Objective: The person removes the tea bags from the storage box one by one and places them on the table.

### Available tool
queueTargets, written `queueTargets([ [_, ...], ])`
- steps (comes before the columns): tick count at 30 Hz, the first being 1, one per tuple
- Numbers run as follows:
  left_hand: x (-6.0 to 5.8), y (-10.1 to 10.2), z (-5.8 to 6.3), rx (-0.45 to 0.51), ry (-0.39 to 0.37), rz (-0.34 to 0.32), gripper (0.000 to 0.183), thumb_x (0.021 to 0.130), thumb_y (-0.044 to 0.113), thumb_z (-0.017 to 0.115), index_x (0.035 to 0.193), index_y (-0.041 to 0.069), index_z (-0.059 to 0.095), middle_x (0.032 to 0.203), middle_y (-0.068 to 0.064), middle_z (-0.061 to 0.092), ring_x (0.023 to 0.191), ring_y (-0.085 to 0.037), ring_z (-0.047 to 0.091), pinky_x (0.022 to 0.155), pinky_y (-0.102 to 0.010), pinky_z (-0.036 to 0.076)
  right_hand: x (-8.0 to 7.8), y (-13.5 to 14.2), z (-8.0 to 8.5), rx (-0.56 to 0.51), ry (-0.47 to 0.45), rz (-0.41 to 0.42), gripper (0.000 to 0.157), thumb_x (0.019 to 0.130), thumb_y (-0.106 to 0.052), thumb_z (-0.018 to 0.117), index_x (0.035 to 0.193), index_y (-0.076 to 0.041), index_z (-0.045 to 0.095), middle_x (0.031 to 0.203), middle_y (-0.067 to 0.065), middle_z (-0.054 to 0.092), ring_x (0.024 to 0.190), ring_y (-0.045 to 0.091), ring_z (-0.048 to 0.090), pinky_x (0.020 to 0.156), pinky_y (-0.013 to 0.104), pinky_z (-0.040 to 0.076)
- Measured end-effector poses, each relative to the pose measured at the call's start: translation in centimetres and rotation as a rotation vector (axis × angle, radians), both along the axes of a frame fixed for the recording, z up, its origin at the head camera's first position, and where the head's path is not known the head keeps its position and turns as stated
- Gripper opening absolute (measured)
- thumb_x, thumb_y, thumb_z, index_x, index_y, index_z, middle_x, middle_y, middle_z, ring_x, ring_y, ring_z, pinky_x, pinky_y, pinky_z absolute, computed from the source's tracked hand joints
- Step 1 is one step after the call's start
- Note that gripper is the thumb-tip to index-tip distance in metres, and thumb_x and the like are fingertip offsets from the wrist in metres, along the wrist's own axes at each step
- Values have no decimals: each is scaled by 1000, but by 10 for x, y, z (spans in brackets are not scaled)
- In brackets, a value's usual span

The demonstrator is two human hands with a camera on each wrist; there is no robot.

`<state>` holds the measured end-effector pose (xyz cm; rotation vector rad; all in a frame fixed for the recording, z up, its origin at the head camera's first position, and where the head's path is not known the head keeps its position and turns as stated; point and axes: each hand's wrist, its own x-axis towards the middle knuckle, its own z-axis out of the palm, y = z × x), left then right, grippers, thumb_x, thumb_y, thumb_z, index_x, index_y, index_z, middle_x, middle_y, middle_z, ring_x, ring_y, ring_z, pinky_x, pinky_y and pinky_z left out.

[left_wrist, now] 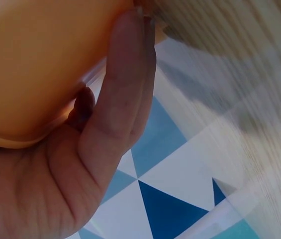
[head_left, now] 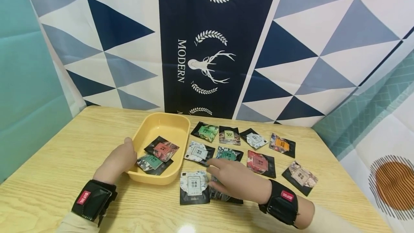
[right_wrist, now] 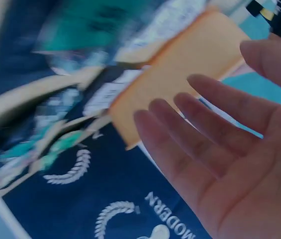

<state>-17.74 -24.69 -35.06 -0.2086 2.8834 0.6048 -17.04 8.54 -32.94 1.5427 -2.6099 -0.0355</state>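
Note:
My left hand (head_left: 121, 159) grips the left rim of a yellow plastic bin (head_left: 157, 179), with fingers lying along its outer wall (left_wrist: 36, 64). Inside the bin lie a red-labelled tea packet (head_left: 165, 150) and, partly under it, a green-labelled tea packet (head_left: 152, 161). Over the nearer packets hovers my right hand (head_left: 237, 181), its fingers spread and nothing held in the right wrist view. Beneath it a dark packet (head_left: 231, 200) is mostly hidden. Left of that one lies a white-labelled tea packet (head_left: 194, 188).
Several more tea packets lie flat on the wooden table (head_left: 64, 154) right of the bin, among them a red one (head_left: 261, 164), an orange-labelled one (head_left: 282, 145) and a beige one (head_left: 300, 177). A patterned cloth (head_left: 213, 46) hangs behind the table's back edge.

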Motion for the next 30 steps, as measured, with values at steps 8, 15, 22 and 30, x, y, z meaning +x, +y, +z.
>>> queueTargets([
  [8,-2,2,-2,-16,12,-11,39,93,3,33,121,-22,22,74,-22,56,62,-23,56,55,-33,46,-6,-41,11,-52,-35,27,34,95,-30,52,123,-13,57,137,7,48,123,19,50,94,30,47],
  [15,2,2,1,-25,17,-13,38,94,4,32,120,-22,22,70,-18,53,59,-22,54,52,-30,43,-15,-83,16,-120,38,98,28,93,-26,55,118,-13,60,137,6,48,123,18,49,97,28,44],
  [22,3,3,-2,-46,39,-17,36,94,3,33,117,-23,24,70,-20,55,59,-22,55,53,-32,45,-34,-114,8,-173,-58,143,28,89,-16,60,117,-12,62,126,3,55,111,11,54,86,16,46],
  [30,3,2,-1,-50,59,-16,31,93,3,35,112,-21,28,70,-21,56,59,-22,56,53,-32,45,-51,-132,-6,-74,-257,11,46,91,-31,58,131,-10,49,129,4,50,106,10,53,88,20,44],
])
